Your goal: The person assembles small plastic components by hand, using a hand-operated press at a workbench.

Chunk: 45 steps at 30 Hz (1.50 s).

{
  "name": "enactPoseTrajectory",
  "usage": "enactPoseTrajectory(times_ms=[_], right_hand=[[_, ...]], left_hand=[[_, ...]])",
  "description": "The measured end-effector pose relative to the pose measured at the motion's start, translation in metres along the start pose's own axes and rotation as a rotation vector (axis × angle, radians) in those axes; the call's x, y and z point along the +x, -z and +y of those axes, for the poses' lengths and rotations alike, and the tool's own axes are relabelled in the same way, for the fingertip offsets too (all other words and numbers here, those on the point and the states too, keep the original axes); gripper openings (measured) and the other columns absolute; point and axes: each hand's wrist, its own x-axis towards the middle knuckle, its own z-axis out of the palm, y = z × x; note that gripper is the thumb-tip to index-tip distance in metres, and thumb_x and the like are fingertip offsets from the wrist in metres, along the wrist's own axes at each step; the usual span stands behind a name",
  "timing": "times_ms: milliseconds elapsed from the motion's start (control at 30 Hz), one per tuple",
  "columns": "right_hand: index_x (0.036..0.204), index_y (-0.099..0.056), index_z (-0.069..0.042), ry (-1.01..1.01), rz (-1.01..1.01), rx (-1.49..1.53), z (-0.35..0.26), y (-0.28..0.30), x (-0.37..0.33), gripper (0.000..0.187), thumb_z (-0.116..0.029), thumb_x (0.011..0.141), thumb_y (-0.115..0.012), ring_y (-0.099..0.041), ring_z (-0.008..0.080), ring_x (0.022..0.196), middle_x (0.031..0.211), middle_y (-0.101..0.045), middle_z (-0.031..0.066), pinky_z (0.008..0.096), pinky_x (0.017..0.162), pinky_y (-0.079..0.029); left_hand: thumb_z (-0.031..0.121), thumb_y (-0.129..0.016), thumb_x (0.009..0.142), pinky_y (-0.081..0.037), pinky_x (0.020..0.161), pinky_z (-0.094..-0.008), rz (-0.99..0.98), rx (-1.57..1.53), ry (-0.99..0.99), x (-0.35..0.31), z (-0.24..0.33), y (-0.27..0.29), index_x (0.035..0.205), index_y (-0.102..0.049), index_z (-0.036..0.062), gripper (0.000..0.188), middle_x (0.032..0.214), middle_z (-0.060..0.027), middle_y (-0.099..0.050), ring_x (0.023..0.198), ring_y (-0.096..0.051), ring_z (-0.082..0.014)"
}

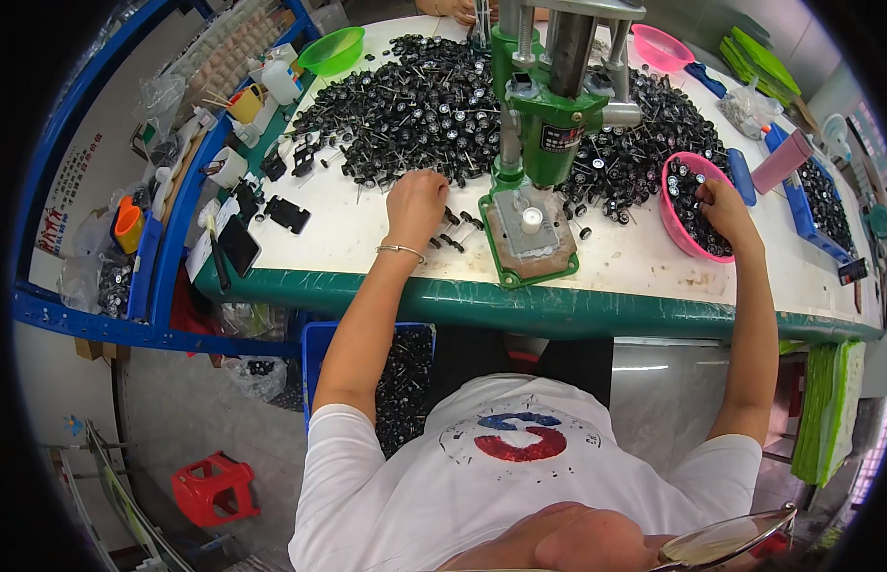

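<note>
My left hand [418, 202] is closed at the front edge of a big pile of small black wheels on thin metal axles [434, 110]. Its fingertips are curled out of sight, so what they hold is hidden. A few wheel-and-axle pieces [453, 232] lie just right of it. Between my hands stands a green hand press [548, 143], with a short white round peg [531, 220] upright on its base plate. My right hand [724, 212] reaches over the rim of a pink plastic basket [674, 227] of loose black wheels, fingers pinched on a small black wheel [701, 178].
A green bowl [334, 52] and another pink basket [662, 48] stand at the back. Black plastic parts [288, 214] and a phone-like slab [239, 246] lie at left. A blue tray [815, 205] sits far right. Another person's hands [453, 10] show behind the pile.
</note>
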Motion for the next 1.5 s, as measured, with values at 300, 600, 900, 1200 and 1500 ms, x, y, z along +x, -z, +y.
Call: enactPoseTrajectory(times_ms=[300,600,900,1200,1500], right_hand=[[0.093,-0.064,0.0,0.083,0.242,0.107,-0.036,0.017,-0.016,0.014,-0.005,0.081,-0.066,-0.062,0.021,0.079,0.087,-0.065,0.0098,0.0324,0.073,-0.049],[0.101,-0.068,-0.002,0.464,0.07,0.8,-0.207,-0.077,-0.032,0.018,-0.003,0.083,-0.068,-0.064,0.0168,0.089,0.099,-0.064,0.0072,0.0275,0.078,-0.051],[0.099,-0.069,-0.004,0.476,0.218,0.76,-0.216,-0.11,-0.043,0.016,-0.009,0.083,-0.069,-0.06,0.019,0.097,0.101,-0.065,0.0069,0.0321,0.084,-0.048],[0.119,-0.062,-0.004,0.148,0.115,1.18,-0.187,-0.078,-0.021,0.032,-0.011,0.089,-0.065,-0.061,0.0115,0.095,0.108,-0.065,0.0051,0.0253,0.081,-0.049],[0.124,-0.058,-0.001,0.172,0.28,1.247,-0.185,0.022,0.036,0.037,-0.026,0.097,-0.052,-0.06,0.0148,0.103,0.118,-0.063,0.0051,0.027,0.087,-0.047]], left_hand=[[0.008,-0.071,0.082,-0.047,0.07,-0.0228,0.118,-0.789,0.34,-0.015,-0.013,0.017,0.091,-0.073,0.0048,0.01,0.08,-0.0027,-0.065,0.072,-0.059,-0.0105],[0.007,-0.072,0.083,-0.046,0.073,-0.0195,0.097,-1.324,0.465,-0.02,0.046,0.027,0.091,-0.068,0.0029,0.01,0.085,0.0008,-0.066,0.078,-0.057,-0.0059],[0.006,-0.071,0.084,-0.046,0.076,-0.0217,-0.011,-1.35,0.377,-0.026,0.075,0.022,0.094,-0.068,0.002,0.011,0.09,-0.0009,-0.067,0.081,-0.058,-0.0072],[0.01,-0.072,0.083,-0.046,0.07,-0.0215,-0.072,-1.385,0.307,-0.025,0.103,0.012,0.092,-0.068,0.0025,0.012,0.083,0.002,-0.066,0.076,-0.057,-0.0048],[0.012,-0.071,0.083,-0.046,0.066,-0.0209,-0.072,-1.377,0.274,-0.017,0.112,0.011,0.09,-0.069,0.0038,0.01,0.08,0.002,-0.066,0.074,-0.057,-0.0045]])
